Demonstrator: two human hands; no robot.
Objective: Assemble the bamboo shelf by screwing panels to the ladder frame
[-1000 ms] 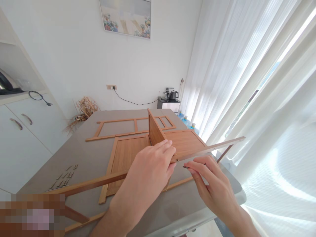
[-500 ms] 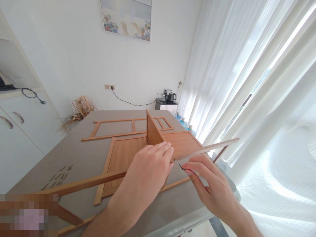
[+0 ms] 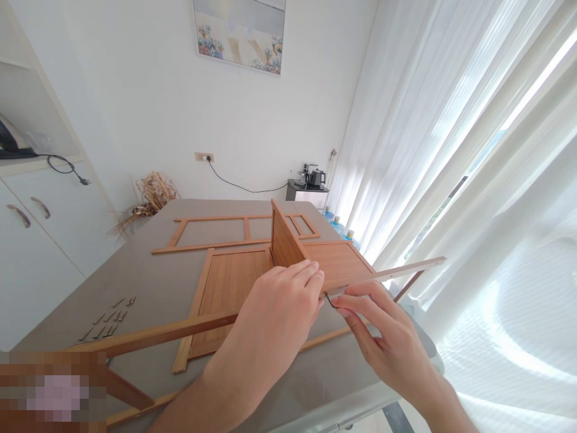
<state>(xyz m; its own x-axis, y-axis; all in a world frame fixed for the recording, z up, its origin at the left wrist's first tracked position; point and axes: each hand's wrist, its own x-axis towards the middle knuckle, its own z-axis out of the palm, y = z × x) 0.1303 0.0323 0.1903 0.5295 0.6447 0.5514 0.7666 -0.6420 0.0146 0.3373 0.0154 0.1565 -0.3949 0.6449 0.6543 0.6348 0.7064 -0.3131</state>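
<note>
My left hand (image 3: 274, 319) is wrapped over the near corner where an upright wooden panel (image 3: 286, 237) meets a wooden frame (image 3: 410, 267). My right hand (image 3: 383, 325) pinches a small dark hex key (image 3: 331, 302) between thumb and fingers. The key's tip is at a screw head (image 3: 326, 294) on the frame's rail, just right of my left fingers. Whether the tip sits inside the head I cannot tell. My left hand and forearm hide the middle of the rail.
Flat wooden panels lie under the work, one panel (image 3: 234, 282) to its left. A slatted frame (image 3: 207, 245) rests farther back on the table (image 3: 148, 288). Several screws (image 3: 108, 317) lie at the left. Curtains (image 3: 496, 240) hang close on the right.
The hex key has moved up and left, so its tip now meets the screw head. My left hand keeps its hold. The whole view has shifted slightly.
</note>
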